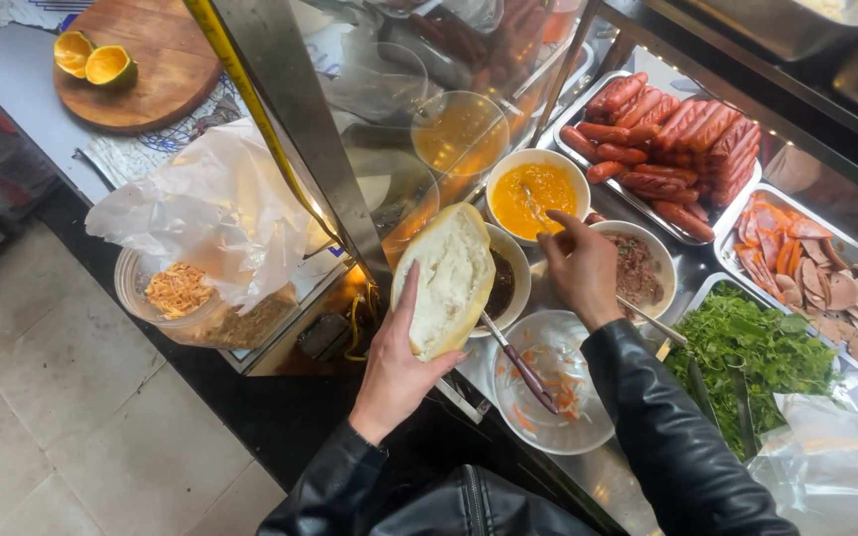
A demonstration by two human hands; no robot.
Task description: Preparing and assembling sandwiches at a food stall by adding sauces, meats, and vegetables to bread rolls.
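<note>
Bread [446,278], split open, pale crumb soft and rough, crust golden; at frame centre, cupped in left hand [396,362], fingers clamped round it. Right hand [580,266] pinched shut on spoon handle [540,208] in glossy orange sauce bowl [537,195]. Dark bowl [508,283] half hidden behind bread. Sliced meats [818,280] cut off at right edge.

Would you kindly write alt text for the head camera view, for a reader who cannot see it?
A person's left hand holds a split-open bread roll over a food stall counter, while the right hand reaches toward a bowl of orange sauce. Around them sit a tray of red sausages, sliced cold cuts and green herbs.
</note>
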